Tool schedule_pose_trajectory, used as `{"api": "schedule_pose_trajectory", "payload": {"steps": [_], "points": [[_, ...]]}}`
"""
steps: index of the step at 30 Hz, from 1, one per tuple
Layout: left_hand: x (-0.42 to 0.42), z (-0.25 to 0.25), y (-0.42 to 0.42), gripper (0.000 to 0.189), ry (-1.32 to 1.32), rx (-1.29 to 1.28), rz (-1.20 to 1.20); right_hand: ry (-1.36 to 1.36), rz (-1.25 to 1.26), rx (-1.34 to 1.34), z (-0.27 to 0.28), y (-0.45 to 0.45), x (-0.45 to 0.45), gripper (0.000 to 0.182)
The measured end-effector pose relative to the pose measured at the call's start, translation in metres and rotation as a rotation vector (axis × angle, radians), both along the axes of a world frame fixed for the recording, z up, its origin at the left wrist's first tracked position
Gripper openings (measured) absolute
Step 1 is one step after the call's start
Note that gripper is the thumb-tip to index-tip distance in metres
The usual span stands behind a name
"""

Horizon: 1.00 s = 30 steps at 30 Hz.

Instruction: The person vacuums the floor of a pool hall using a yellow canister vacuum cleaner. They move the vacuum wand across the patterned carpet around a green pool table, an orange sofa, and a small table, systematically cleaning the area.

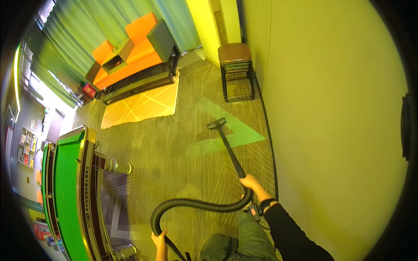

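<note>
My right hand [252,183] is closed around the upper end of a black vacuum cleaner wand [231,150]. The wand's flat floor nozzle [216,123] rests on the patterned carpet [156,163], at the inner edge of a light green arrow-like shape [246,133]. From the wand a ribbed black vacuum hose [196,204] curves left and bends down to my left hand [159,239], which grips it near the bottom edge. The vacuum cleaner's body is not clearly seen.
Pool tables with green cloth [68,182] stand at left. An orange sofa [140,52], a low dark table [140,86] and a yellow rug [140,109] lie ahead. Stacked stools [234,53] stand beside the wall [326,98] at right.
</note>
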<state>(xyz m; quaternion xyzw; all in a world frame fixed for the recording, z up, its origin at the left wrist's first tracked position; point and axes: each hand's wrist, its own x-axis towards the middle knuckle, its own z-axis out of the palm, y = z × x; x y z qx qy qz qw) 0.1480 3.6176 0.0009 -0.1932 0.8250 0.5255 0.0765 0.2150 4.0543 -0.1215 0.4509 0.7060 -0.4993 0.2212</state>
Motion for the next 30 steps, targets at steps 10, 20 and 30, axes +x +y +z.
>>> {"api": "schedule_pose_trajectory", "payload": {"steps": [10,20,30], "points": [[-0.109,0.010,0.187,0.029,0.170,-0.030,-0.562,-0.242,0.121,-0.071,0.063,0.019,0.136,0.040],[-0.210,0.041,0.279,0.029,0.117,0.283,-0.405,0.032,-0.468,-0.528,0.102,0.098,0.005,0.030],[-0.237,0.036,0.231,0.028,-0.025,0.112,-0.443,-0.091,-0.260,-0.067,-0.018,0.116,-0.045,0.037]]}}
